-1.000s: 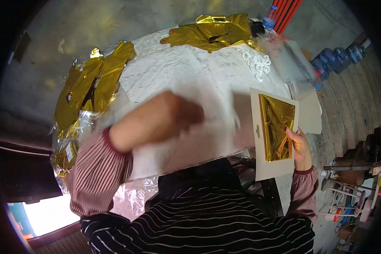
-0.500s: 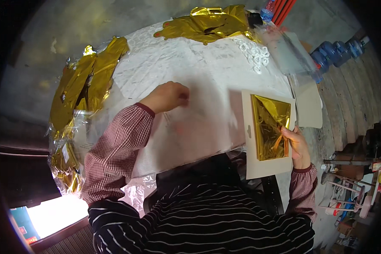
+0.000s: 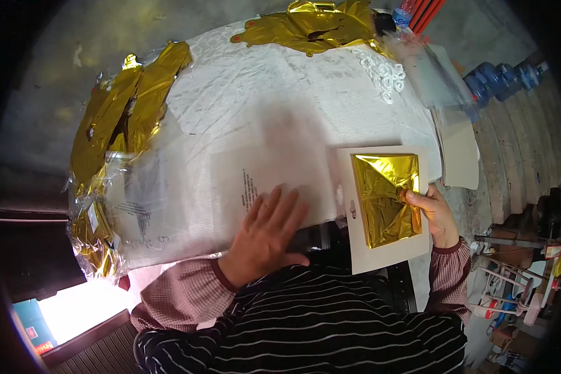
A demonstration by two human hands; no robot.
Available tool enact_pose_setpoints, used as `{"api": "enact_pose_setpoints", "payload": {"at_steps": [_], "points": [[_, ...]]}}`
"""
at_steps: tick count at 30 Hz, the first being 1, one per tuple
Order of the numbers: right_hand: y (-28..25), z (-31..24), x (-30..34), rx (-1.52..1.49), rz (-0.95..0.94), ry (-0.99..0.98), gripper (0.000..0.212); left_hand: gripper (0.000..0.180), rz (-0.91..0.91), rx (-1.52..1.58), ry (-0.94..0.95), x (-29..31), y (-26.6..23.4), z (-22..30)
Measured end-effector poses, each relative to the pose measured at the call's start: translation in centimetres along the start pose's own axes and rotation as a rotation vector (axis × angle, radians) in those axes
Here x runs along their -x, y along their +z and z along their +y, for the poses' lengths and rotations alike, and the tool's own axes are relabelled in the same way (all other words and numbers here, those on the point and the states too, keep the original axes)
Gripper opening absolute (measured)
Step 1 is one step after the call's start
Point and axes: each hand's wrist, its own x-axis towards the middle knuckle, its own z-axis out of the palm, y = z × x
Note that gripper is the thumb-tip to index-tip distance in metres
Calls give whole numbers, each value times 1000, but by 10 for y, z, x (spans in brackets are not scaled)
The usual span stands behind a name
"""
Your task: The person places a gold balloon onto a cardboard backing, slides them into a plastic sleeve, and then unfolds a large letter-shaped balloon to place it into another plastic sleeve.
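Note:
My right hand (image 3: 435, 213) pinches a white card (image 3: 380, 257) with a folded gold foil piece (image 3: 386, 198) lying on it, thumb pressed on the foil's right edge. My left hand (image 3: 269, 235) lies flat with its fingers spread on a clear plastic sleeve (image 3: 243, 187) that rests on the white table cover (image 3: 274, 93). The sleeve looks blurred, and small dark print shows through it.
Flat gold foil balloons (image 3: 115, 124) lie stacked in clear bags along the table's left edge, with more gold foil (image 3: 318, 25) at the far side. Small white rings (image 3: 383, 71), clear bags (image 3: 427, 68) and white cards (image 3: 460, 149) sit at the right. Blue bottles (image 3: 502, 78) stand beyond.
My left hand has drawn back from the middle of the table toward my body and now lies flat on the plastic sleeve. The right hand still holds the card and foil.

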Motion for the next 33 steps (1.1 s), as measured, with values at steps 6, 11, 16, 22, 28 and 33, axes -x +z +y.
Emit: {"api": "enact_pose_setpoints", "payload": {"at_steps": [6, 11, 16, 22, 28, 33], "points": [[15, -7, 6, 74, 3, 13, 27, 47, 35, -352, 131, 18, 14, -10], [15, -8, 7, 224, -50, 54, 27, 37, 80, -261, 234, 26, 14, -21], [21, -9, 5, 135, -57, 115, 25, 32, 200, -131, 80, 18, 17, -11], [35, -15, 11, 145, -63, 129, 26, 31, 235, -79, 159, 26, 25, -13], [23, -7, 10, 179, -18, 143, 28, 31, 260, -65, 188, 27, 23, -19], [28, -9, 7, 277, -52, 199, 31, 32, 313, -88, 309, 25, 21, -23]]}}
